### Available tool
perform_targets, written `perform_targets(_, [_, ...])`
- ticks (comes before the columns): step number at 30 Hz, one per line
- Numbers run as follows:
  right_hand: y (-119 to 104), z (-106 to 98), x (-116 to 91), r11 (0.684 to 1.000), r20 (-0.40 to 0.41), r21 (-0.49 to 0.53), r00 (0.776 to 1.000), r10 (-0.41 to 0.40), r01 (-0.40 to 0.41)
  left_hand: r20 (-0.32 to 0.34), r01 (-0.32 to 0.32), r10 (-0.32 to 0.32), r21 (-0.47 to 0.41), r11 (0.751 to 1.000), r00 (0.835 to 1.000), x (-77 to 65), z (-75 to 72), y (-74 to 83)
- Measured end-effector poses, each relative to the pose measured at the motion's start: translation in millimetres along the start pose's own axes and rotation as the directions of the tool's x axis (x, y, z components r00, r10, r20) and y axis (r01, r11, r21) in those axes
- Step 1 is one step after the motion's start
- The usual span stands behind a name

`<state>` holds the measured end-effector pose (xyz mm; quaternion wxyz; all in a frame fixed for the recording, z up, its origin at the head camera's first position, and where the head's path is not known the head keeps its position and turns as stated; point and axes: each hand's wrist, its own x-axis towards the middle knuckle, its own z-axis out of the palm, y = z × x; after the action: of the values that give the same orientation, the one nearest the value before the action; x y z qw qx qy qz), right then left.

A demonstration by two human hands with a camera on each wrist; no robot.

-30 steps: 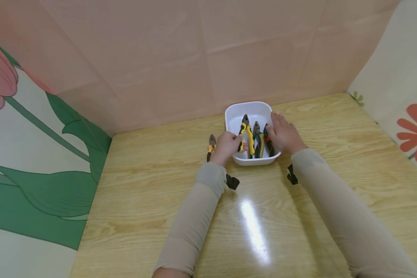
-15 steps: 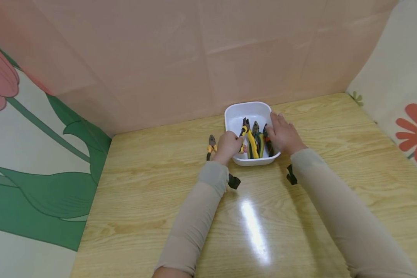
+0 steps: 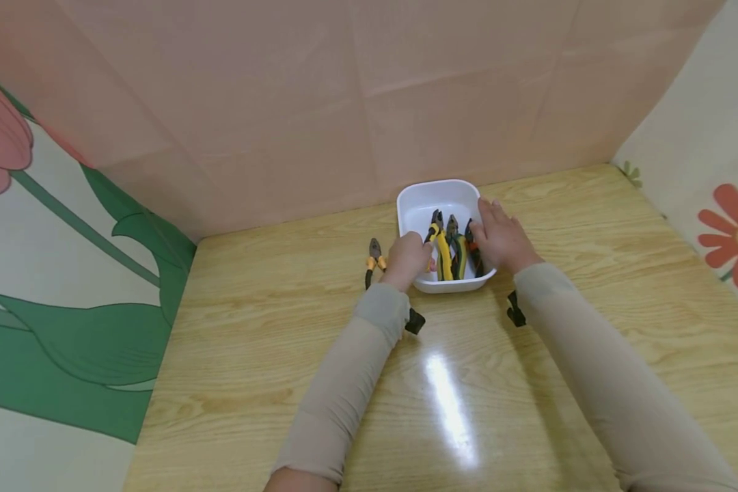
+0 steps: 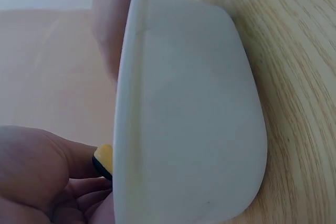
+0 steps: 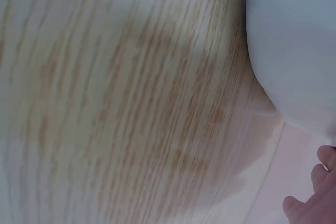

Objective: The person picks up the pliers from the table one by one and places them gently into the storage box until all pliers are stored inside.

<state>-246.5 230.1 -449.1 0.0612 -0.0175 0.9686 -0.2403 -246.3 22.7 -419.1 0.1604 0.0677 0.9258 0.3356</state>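
A white plastic bin [image 3: 415, 210] stands at the back of the table with several pliers inside. My left hand [image 3: 406, 256] reaches over its left wall and pinches a handle of yellow-and-black pliers [image 3: 445, 260]; their metal head points away. In the left wrist view, the handle end [image 4: 105, 158] shows between thumb and fingers at the rim, the rest hidden by the bin wall [image 4: 194, 103]. Next to them lie green-and-yellow pliers [image 3: 461, 254] and red-and-black pliers [image 3: 474, 256]. My right hand [image 3: 501, 239] rests on the right rim, fingers extended along it.
Orange-and-black pliers [image 3: 375, 250] lie on the wooden table [image 3: 270, 328], left of the bin and partly behind my left hand. A pinkish backdrop [image 3: 270, 137] rises close behind the bin. Printed flower panels stand at both sides.
The yellow-and-black pliers have shifted slightly down and right inside the bin, closer to the green-and-yellow ones, with my left hand still on them. My right hand stays put.
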Motion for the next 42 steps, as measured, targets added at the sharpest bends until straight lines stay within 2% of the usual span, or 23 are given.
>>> perform_targets(7, [-0.3, 0.0, -0.7, 1.000, -0.005, -0.004, 1.000, -0.012, 0.012, -0.017, 0.004, -0.001, 0.178, 0.984, 1.000, 0.9, 6.3, 6.0])
perform_targets(16, [-0.3, -3.2, -1.6, 1.000, -0.001, -0.007, 1.000, -0.013, 0.013, -0.005, -0.028, 0.032, 0.356, 0.934, 0.999, 0.0, 10.5, 10.8])
perform_targets(20, [-1.7, -3.7, -2.3, 1.000, 0.007, -0.010, 1.000, -0.009, 0.009, -0.046, -0.057, 0.083, 0.406, 0.912, 0.995, -3.9, 13.3, 10.3])
perform_targets(22, [-2.6, -3.8, -2.4, 1.000, 0.011, -0.010, 1.000, -0.009, 0.009, -0.064, -0.084, 0.126, 0.452, 0.888, 0.990, -5.7, 15.5, 9.1])
perform_targets(27, [-3.0, -3.1, -1.6, 1.000, 0.007, -0.017, 1.000, -0.014, 0.015, -0.074, -0.134, 0.214, 0.576, 0.807, 0.974, -7.5, 22.0, 5.4])
perform_targets(33, [-2.6, -2.8, -1.6, 1.000, 0.001, -0.018, 1.000, -0.012, 0.012, -0.087, -0.127, 0.226, 0.614, 0.779, 0.970, -8.6, 26.6, 5.9])
perform_targets(40, [-2.8, -2.1, -0.5, 1.000, 0.001, -0.022, 1.000, -0.007, 0.007, -0.099, -0.105, 0.215, 0.633, 0.767, 0.972, -11.0, 29.7, 8.9])
perform_targets(42, [-2.5, -1.9, -0.1, 1.000, 0.003, -0.021, 1.000, -0.006, 0.007, -0.104, -0.100, 0.217, 0.646, 0.757, 0.971, -11.2, 30.8, 9.1])
